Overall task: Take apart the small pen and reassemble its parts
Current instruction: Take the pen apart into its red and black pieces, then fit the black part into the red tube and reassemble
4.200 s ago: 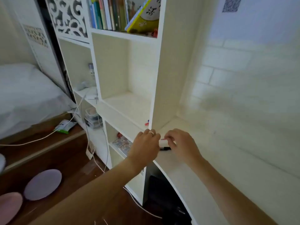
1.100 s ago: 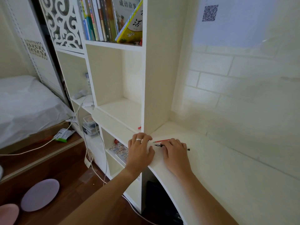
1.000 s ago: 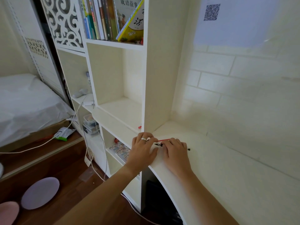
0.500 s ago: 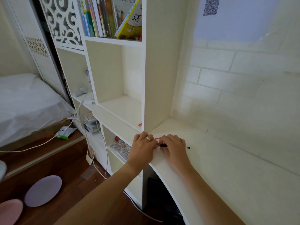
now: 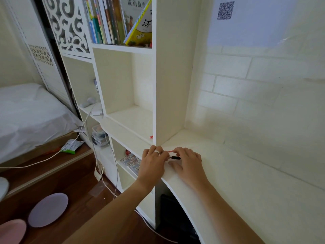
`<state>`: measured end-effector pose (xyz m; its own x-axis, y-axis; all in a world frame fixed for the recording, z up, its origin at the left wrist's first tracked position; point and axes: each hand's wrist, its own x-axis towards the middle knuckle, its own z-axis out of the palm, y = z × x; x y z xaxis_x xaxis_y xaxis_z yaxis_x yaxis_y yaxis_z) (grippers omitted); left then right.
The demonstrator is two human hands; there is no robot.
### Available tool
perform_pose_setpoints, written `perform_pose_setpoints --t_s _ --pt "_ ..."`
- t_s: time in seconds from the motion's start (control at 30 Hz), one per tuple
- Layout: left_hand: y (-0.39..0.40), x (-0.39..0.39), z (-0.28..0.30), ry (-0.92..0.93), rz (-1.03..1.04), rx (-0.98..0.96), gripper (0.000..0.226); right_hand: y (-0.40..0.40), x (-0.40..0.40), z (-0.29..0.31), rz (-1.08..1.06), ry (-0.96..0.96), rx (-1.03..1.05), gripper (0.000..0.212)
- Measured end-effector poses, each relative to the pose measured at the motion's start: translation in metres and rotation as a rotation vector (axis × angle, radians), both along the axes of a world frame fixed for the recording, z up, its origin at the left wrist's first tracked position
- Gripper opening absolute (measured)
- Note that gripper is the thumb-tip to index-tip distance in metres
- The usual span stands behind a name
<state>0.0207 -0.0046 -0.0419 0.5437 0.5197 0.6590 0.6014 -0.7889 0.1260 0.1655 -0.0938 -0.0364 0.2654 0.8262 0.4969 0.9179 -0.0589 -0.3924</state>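
Black pen piece (image 5: 175, 157) now pinched between both hands' fingers (image 5: 165, 156) — lifted off the white desk (image 5: 246, 182).

The cream desk top (image 5: 246, 182) looks matt and smooth; left of it, the dark brown wooden floor (image 5: 73, 175) shines, and the white cloth bedsheet (image 5: 26, 120) lies rumpled.

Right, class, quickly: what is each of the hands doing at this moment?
Left hand: fingers pinched on one end of the small black pen part.
Right hand: fingertips closed on its other end, over the white desk.
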Motion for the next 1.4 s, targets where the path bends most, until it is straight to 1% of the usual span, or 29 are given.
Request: perform_pose_setpoints --t_s 0.1,0.17,0.27,0.37,0.43,0.5,0.6,0.67,0.73,0.8,0.87,0.93,1.0,1.03,1.2,1.27,1.4 --pt "-0.001 0.001 0.000 -0.010 -0.004 0.008 0.019 0.001 0.001 -0.003 0.024 -0.040 -0.003 0.019" --pt "-0.001 0.000 0.000 -0.008 -0.006 0.012 0.018 0.000 0.001 -0.001 0.020 -0.020 -0.008 0.008" --pt "-0.001 0.000 0.000 0.002 -0.001 0.001 0.019 -0.002 0.000 0.003 0.017 0.005 -0.024 0.018" --pt "-0.002 0.000 -0.001 -0.010 0.011 0.005 0.014 -0.001 -0.001 0.001 0.041 -0.005 -0.031 0.013" --pt "-0.003 0.001 -0.001 -0.018 0.012 0.004 0.018 0.000 -0.001 0.000 0.039 -0.017 0.001 0.018" --pt "-0.004 0.000 -0.001 -0.019 0.000 0.010 0.018 0.000 -0.001 0.001 0.013 -0.030 0.020 0.019" --pt "-0.006 0.000 0.001 0.009 -0.026 0.020 0.023 -0.001 0.001 0.002 -0.061 -0.056 0.035 0.013" --pt "-0.006 0.002 0.005 -0.029 -0.024 -0.036 0.024 -0.001 0.003 0.001 -0.117 -0.052 0.044 0.011" --pt "-0.003 0.002 0.008 -0.116 -0.014 -0.133 0.017 -0.001 0.005 0.000 -0.167 -0.054 0.049 0.010" --pt "0.000 0.004 0.016 -0.200 -0.032 -0.219 0.016 0.000 0.005 -0.001 -0.205 -0.054 0.042 0.010" --pt "0.005 0.007 0.026 -0.214 -0.049 -0.250 0.019 0.001 0.003 0.000 -0.226 -0.061 0.039 0.009" --pt "0.015 0.014 0.035 -0.142 -0.051 -0.233 0.026 0.001 0.002 0.000 -0.237 -0.063 0.042 0.010" --pt "0.024 0.021 0.043 -0.022 -0.050 -0.205 0.040 0.002 0.001 0.000 -0.234 -0.057 0.048 0.011" --pt "0.029 0.024 0.048 0.046 -0.050 -0.175 0.043 0.002 0.001 0.000 -0.232 -0.053 0.052 0.011" --pt "0.035 0.042 0.067 0.486 0.011 -0.004 0.035 0.003 0.003 -0.001 -0.216 -0.039 0.069 0.008" --pt "0.035 0.047 0.070 0.568 0.015 0.038 0.027 0.004 0.003 -0.002 -0.213 -0.032 0.077 0.008" --pt "0.039 0.051 0.069 0.594 0.001 0.033 0.019 0.005 0.003 -0.003 -0.211 -0.028 0.083 0.008"
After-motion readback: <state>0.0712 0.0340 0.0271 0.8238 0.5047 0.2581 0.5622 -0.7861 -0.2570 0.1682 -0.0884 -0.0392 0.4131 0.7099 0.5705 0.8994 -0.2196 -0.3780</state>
